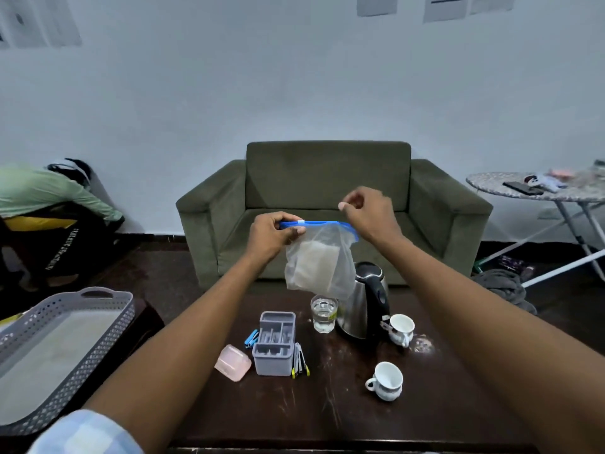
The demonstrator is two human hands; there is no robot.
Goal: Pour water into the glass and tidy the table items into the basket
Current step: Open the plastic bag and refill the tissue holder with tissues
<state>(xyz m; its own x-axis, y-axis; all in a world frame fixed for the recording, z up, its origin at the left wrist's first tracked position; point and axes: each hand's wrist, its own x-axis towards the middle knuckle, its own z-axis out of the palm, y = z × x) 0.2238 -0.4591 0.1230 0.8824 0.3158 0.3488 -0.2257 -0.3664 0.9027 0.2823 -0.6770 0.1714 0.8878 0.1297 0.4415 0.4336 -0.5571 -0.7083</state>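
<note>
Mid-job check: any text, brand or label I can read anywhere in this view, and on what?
None reads clearly.
Glass: yellow label, too small to read.
Trouser leg of the person at far left: white vertical lettering, too blurred to quote.
Wall papers: dark marks, illegible.
Zip bag, kettle, cups: no text visible.

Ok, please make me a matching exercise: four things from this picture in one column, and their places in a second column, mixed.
Things:
1. bag
2. glass
3. basket
4. pink box

Places:
A. left of the table, on a lower stand
B. on the table, just left of the kettle
C. in the air, held at its blue strip by the left hand
D. on the table, left of the grey organizer

Pairs: 1-C, 2-B, 3-A, 4-D
</note>
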